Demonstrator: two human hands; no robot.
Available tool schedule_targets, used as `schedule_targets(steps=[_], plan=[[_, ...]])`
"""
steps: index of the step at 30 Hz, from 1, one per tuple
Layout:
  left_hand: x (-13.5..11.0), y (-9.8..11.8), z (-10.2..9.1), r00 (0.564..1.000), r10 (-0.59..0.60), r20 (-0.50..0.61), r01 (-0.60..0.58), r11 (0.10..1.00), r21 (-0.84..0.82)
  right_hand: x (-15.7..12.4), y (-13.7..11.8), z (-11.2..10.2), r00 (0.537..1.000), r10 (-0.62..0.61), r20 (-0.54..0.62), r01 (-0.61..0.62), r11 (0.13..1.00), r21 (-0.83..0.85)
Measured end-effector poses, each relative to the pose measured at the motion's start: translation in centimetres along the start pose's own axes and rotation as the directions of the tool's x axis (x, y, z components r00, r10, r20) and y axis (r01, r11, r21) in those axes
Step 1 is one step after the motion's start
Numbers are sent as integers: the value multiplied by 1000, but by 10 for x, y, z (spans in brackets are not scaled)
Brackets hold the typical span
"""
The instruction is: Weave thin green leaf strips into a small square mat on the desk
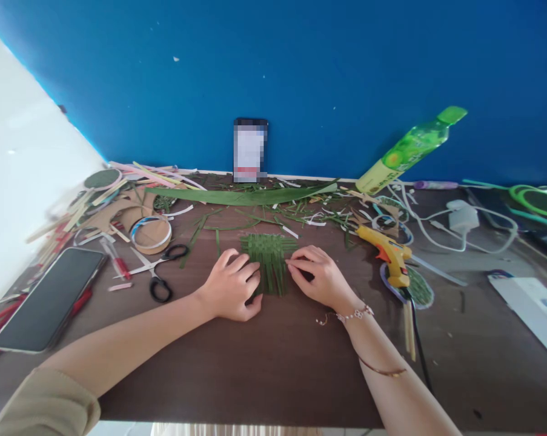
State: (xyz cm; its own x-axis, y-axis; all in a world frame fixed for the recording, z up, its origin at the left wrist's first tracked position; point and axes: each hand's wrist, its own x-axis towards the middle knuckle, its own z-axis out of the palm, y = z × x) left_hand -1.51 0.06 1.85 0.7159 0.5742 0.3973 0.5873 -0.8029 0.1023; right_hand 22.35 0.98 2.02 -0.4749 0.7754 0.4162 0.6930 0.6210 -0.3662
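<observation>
A small woven mat of green leaf strips (268,251) lies flat on the brown table, tightly woven at its far side, with loose strip ends pointing toward me. My left hand (234,287) rests at the mat's left edge, fingers bent but apart, fingertips touching the outer strips. At the opposite edge, my right hand (318,275) has its thumb and forefinger pinched together on what looks like the end of a leaf strip; the fingertips partly hide it. Beyond the mat stretches a long green leaf (250,195), with thin green offcuts scattered around it.
Scissors (152,266), a tape roll (151,235) and a dark-screened phone (50,300) lie to the left. A yellow glue gun (389,254), its cord and a white charger (463,218) are on the right. Another phone (249,151) and a green bottle (409,151) lean against the blue wall.
</observation>
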Motion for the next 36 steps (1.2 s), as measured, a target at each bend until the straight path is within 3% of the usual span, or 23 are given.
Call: schedule_targets(steps=[11, 24, 32, 36], plan=[[4, 4, -5, 990, -102, 94, 107, 993, -55, 1, -1, 0, 1000, 9, 13, -9, 1000, 2], [1, 7, 6, 985, -159, -73, 151, 983, -103, 0, 0, 1, 1000, 10, 8, -10, 1000, 6], [5, 10, -3, 980, -197, 41, 201, 970, -137, 0, -1, 0, 1000, 8, 10, -8, 1000, 7], [5, 10, -2, 975, -218, 38, 221, 962, -161, 0, 0, 1, 1000, 10, 6, -10, 1000, 10]])
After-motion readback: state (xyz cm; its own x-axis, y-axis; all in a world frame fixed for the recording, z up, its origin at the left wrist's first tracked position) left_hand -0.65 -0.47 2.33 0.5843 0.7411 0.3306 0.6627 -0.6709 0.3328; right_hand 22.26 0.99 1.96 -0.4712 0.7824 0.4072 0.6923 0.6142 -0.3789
